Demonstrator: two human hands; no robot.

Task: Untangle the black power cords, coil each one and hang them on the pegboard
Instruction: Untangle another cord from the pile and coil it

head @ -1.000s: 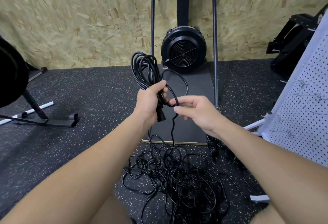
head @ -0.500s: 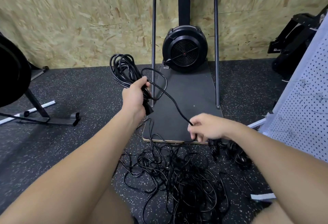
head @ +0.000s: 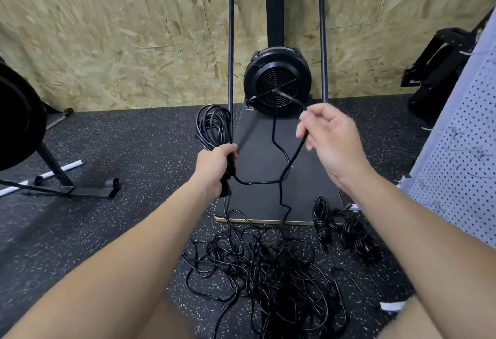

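One coil [head: 213,126] of black cord is gripped in the left hand [head: 216,162]; the right hand [head: 331,137] pinches its loose run, lifted above the tangle [head: 268,266] on open floor, with two bundles [head: 346,227] beside the pegboard [head: 461,150] at the right edge
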